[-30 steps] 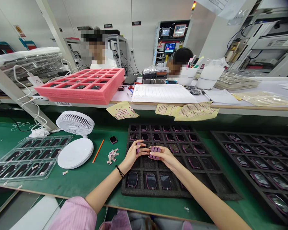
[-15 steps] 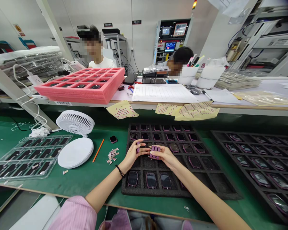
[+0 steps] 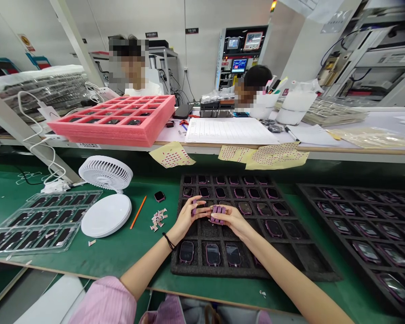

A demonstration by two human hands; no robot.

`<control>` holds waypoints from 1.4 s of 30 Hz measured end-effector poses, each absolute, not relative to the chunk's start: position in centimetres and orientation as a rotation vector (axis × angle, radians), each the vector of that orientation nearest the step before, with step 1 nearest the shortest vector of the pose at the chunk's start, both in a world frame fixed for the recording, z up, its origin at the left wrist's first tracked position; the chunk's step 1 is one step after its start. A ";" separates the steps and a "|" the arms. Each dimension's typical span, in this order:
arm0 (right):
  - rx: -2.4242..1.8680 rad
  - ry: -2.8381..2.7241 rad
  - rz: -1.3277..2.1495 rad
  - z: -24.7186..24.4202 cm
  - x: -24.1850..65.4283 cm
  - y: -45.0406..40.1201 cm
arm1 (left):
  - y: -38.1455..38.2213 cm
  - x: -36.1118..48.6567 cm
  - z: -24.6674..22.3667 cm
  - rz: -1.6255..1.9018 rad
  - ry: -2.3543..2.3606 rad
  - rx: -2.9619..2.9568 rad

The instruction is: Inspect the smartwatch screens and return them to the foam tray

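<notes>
Over a black foam tray (image 3: pixel 216 269) of watch-like devices, both of my hands are raised close together. My right hand (image 3: pixel 232 219) grips a small stack of purple pieces (image 3: pixel 218 214) between thumb and fingers. My left hand (image 3: pixel 186 217) is closed on a small purple piece (image 3: pixel 193 208), and its fingertips reach toward the stack. Below my hands, dark-screened devices (image 3: pixel 213 254) lie in the tray's front row. A single device (image 3: pixel 159 196) rests on the green mat, behind a pile of small white pieces (image 3: pixel 159 219).
An orange stick (image 3: pixel 138 212), a white fan (image 3: pixel 105 216) and a clear tray (image 3: pixel 37 220) stand to the left. Another black tray (image 3: pixel 354 252) is at the right. A pink foam tray (image 3: pixel 148 133) sits on the shelf, with two people beyond it.
The person at the back left has shifted their head slightly. My hands and the purple pieces look almost unmoved.
</notes>
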State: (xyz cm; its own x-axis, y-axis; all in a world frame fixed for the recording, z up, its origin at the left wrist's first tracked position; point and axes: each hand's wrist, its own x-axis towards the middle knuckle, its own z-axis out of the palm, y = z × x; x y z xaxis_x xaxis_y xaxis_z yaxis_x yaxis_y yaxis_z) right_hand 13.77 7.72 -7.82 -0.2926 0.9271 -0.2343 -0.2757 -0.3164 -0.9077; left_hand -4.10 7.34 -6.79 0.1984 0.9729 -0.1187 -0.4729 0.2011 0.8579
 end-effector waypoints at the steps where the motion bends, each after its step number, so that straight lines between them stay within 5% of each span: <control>1: -1.025 -0.992 1.745 -7.8 13.8 7.7 | 7.4 -4.1 -6.9 1.179 0.787 0.807; 10: -1.002 -1.002 1.684 -7.2 13.7 7.3 | 5.4 -5.1 -7.4 1.221 1.017 1.460; 22: -0.958 -1.161 1.618 -5.4 13.7 5.8 | 1.1 -6.4 -8.0 0.748 1.517 2.283; 42: -0.976 -1.204 1.632 -5.4 14.3 4.5 | 2.3 -5.5 -8.1 0.445 1.710 2.494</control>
